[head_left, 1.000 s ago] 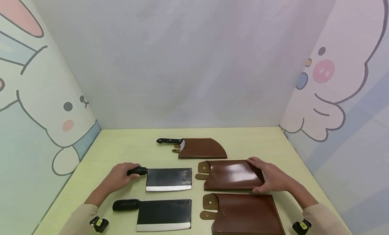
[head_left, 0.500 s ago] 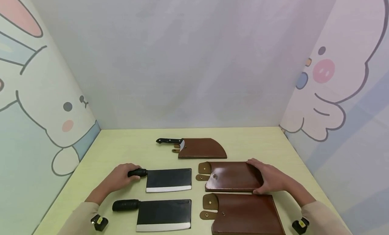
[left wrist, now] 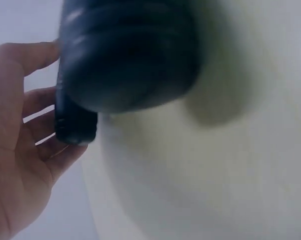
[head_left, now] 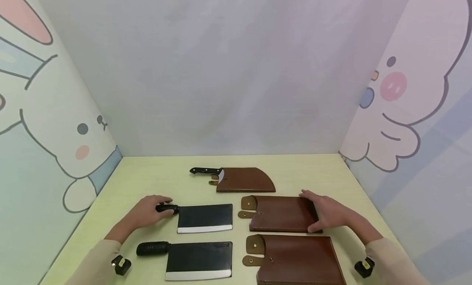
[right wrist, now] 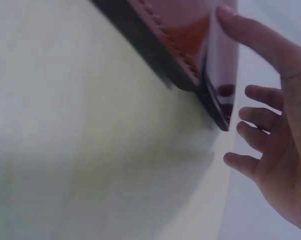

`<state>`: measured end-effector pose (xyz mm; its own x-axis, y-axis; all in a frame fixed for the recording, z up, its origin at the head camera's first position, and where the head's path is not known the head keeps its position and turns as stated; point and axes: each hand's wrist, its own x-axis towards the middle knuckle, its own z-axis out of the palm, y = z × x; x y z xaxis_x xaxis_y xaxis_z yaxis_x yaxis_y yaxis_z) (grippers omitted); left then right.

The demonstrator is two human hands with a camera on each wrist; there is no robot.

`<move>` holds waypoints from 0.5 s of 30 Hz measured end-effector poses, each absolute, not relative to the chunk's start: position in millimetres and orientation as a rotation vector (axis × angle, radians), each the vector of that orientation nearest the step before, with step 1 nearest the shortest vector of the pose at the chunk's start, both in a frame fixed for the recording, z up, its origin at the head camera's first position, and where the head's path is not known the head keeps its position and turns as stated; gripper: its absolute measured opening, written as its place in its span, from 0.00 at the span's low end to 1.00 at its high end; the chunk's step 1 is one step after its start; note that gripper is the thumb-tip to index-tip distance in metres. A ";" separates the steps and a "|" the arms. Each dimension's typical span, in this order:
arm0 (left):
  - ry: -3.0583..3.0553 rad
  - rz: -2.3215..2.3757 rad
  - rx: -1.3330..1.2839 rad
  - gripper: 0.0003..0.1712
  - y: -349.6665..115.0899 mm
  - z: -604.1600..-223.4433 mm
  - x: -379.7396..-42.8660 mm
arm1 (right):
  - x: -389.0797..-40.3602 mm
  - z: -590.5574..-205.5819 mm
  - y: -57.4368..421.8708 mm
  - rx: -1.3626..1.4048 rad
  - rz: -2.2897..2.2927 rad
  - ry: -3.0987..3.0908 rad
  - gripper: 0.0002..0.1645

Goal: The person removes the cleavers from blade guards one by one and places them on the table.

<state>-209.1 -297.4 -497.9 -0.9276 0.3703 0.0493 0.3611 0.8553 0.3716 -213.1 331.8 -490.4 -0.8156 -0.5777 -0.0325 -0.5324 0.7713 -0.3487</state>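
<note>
In the head view my left hand (head_left: 146, 213) has its thumb and fingers spread about the black handle (head_left: 167, 208) of the middle cleaver (head_left: 205, 218), which lies flat. Finger gaps show in the left wrist view, beside that handle (left wrist: 75, 120). My right hand (head_left: 330, 212) spans the right end of the middle brown leather sheath (head_left: 284, 214). In the right wrist view its thumb rests at the sheath's edge (right wrist: 223, 65), while the other fingers stand apart from it. A larger cleaver (head_left: 199, 258) and a larger sheath (head_left: 300, 258) lie nearer to me.
Farther back, a third knife with a black handle (head_left: 204, 170) sits in its brown sheath (head_left: 246, 179). The pale yellow table (head_left: 147, 170) is bordered by a grey back wall (head_left: 232, 80) and two side walls with cartoon prints.
The middle cleaver and sheath have shifted slightly toward me. My left fingers have loosened around the handle, and my right fingers have lifted a little off the sheath's far edge.
</note>
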 end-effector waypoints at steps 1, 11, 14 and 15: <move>3.010 0.594 0.583 0.30 -295.1 -495.4 -211.6 | -214.8 -486.6 331.3 -0.882 -0.501 2.836 0.68; 3.126 0.579 0.642 0.34 -256.4 -477.1 -250.4 | -251.8 -464.1 300.2 -0.783 -0.562 2.974 0.55; 3.123 0.576 0.669 0.37 -242.1 -475.2 -264.0 | -262.8 -465.7 283.6 -0.752 -0.574 2.989 0.56; 3.123 0.565 0.673 0.38 -237.5 -475.1 -269.0 | -266.0 -466.7 278.3 -0.747 -0.581 2.992 0.57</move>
<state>-269.0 -237.5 -475.1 -0.9088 0.3808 0.1703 0.4163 0.8536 0.3130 -266.0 278.3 -466.7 -0.8867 -0.4545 0.0852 -0.4534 0.8181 -0.3539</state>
